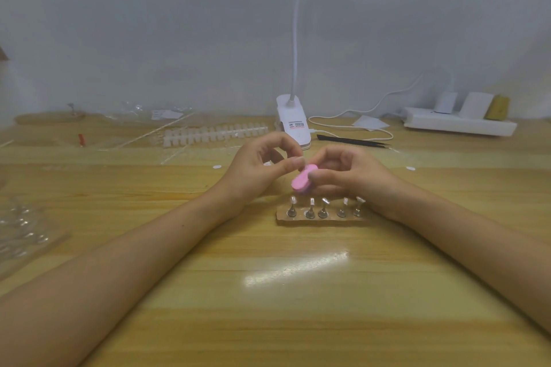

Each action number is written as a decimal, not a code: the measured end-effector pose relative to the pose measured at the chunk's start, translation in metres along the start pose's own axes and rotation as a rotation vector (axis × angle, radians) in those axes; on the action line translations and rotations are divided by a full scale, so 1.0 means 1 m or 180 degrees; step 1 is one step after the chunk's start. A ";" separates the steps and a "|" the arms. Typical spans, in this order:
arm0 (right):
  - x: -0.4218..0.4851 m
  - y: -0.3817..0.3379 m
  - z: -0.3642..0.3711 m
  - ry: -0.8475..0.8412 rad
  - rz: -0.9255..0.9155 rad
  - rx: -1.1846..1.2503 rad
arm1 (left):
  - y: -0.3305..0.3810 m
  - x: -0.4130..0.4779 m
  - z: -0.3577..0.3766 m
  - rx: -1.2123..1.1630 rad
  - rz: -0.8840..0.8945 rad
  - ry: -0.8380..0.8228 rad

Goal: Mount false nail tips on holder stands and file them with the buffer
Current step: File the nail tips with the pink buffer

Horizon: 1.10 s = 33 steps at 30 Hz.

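1. Filing is judged to be in hand: the pink buffer (301, 181) is gripped between the thumb and curled fingers of the right hand (354, 177), just above frame centre.
2. The left hand (256, 171) is closed in a pinch, thumb and forefinger meeting at the buffer's upper end. A nail tip is possibly held there, but it is too small to confirm.
3. Five holder stands (324, 209) are seen in a row directly below the hands. Whether tips are mounted on them cannot be told.
4. A strip of nail tips (214, 132) lies in the upper middle, well apart from both hands, so further mounting and filing is judged left.
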State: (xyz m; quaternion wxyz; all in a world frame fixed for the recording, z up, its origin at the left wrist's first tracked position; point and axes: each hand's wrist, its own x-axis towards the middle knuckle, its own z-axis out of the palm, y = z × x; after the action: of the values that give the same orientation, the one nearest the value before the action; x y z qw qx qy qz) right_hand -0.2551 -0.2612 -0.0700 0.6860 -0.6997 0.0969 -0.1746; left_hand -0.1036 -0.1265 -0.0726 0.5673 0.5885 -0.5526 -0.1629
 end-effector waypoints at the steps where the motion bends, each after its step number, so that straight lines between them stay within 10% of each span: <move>1: 0.001 0.001 0.000 0.0062 -0.0018 0.0027 | 0.000 0.000 0.000 -0.0023 -0.0015 -0.0016; 33: 0.002 -0.006 -0.003 0.0250 0.0083 0.0319 | 0.002 -0.001 0.000 -0.0036 -0.0010 -0.0029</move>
State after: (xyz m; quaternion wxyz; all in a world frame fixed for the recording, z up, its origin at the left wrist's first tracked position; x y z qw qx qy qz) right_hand -0.2554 -0.2647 -0.0635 0.7181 -0.6558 0.1240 -0.1976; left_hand -0.1054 -0.1253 -0.0712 0.5678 0.5854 -0.5532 -0.1696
